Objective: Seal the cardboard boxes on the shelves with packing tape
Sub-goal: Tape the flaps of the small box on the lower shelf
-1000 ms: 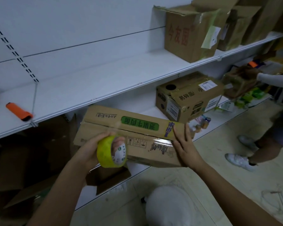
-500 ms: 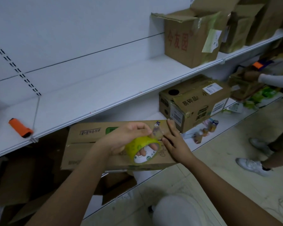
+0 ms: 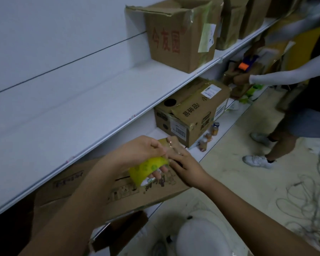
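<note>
Your left hand (image 3: 137, 152) has its grip wrapped round the yellow-green tape roll (image 3: 148, 169), fingers threaded through the core, right over the flat cardboard box (image 3: 122, 193) that lies on the lower shelf (image 3: 224, 124) and juts past its edge. Your right hand (image 3: 185, 163) rests on the box's right end with fingers fairly straight, pinning the clear tape strip (image 3: 171, 145) against the cardboard (whether a fingertip also pinches it, I cannot tell through the blur).

The likely trouble is at that free end: if you ease off before it sticks, the strip may curl back onto itself or lift when you pull the roll away. Pull at a slant and the tape probably wanders off the seam, leaving the flaps unsealed. The box overhangs, so heavy downward pressure at the front could tip it off the shelf.
</note>
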